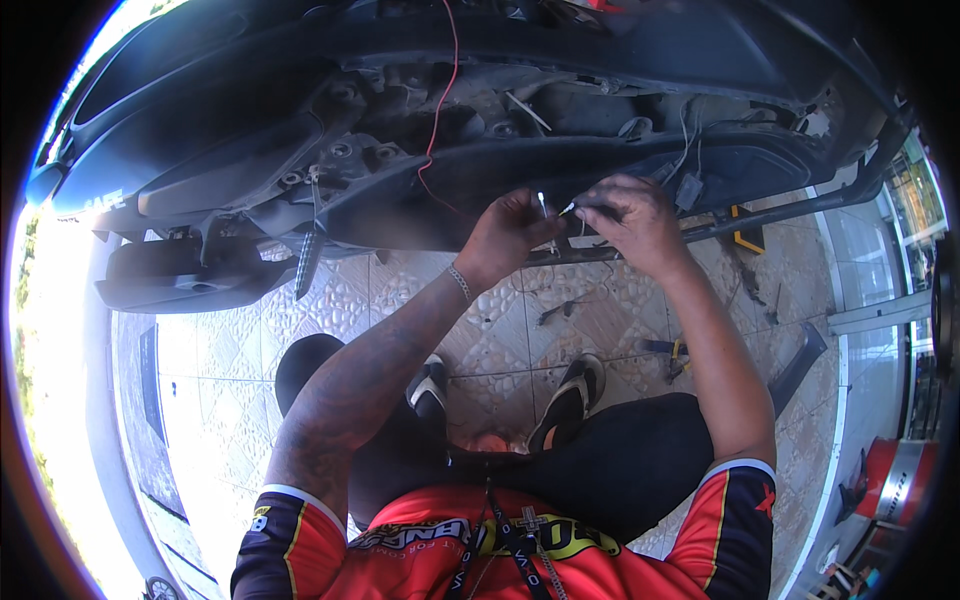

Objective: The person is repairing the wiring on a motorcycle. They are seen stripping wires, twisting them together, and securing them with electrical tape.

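Left hand (500,238): grip closed on a thin white-tipped piece (543,203), held in front of a dark vehicle panel (380,195). Right hand (640,222): grip pinched on a small wire end (568,209), which sits just beside the piece; whether the two touch, cannot tell. Red wire (456,60) hangs down toward left hand; tiled floor (500,325) below both hands
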A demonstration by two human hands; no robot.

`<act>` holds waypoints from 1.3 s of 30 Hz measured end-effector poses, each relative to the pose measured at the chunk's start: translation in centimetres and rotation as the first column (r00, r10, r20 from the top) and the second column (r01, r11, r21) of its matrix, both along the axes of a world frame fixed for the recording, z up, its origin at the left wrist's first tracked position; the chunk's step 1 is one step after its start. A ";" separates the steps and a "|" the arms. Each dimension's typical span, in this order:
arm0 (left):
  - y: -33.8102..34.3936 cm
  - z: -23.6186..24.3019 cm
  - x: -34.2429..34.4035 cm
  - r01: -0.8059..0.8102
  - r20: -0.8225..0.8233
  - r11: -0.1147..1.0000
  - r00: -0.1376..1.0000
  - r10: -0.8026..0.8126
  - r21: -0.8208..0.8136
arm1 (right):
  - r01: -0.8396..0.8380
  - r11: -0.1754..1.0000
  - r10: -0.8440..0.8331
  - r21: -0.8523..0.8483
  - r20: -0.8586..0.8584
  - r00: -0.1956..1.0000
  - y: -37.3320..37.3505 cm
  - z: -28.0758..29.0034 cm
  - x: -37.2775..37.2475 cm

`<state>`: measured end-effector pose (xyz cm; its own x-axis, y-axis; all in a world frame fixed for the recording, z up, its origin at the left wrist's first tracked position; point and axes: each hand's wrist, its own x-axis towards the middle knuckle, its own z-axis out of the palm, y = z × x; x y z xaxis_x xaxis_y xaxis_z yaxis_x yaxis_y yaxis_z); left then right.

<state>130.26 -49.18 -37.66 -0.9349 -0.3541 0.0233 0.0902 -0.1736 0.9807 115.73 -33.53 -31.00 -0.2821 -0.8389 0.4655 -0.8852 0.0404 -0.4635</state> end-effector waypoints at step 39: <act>0.1 0.5 0.3 0.095 0.056 0.995 0.994 -0.093 -0.031 | -0.080 0.992 0.083 0.096 -0.031 0.996 0.9 1.1 0.3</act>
<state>130.57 -49.04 -37.17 -0.9643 -0.2642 -0.0187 0.0208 -0.1461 0.9891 116.01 -32.59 -29.87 -0.1961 -0.8991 0.3914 -0.9027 0.0096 -0.4303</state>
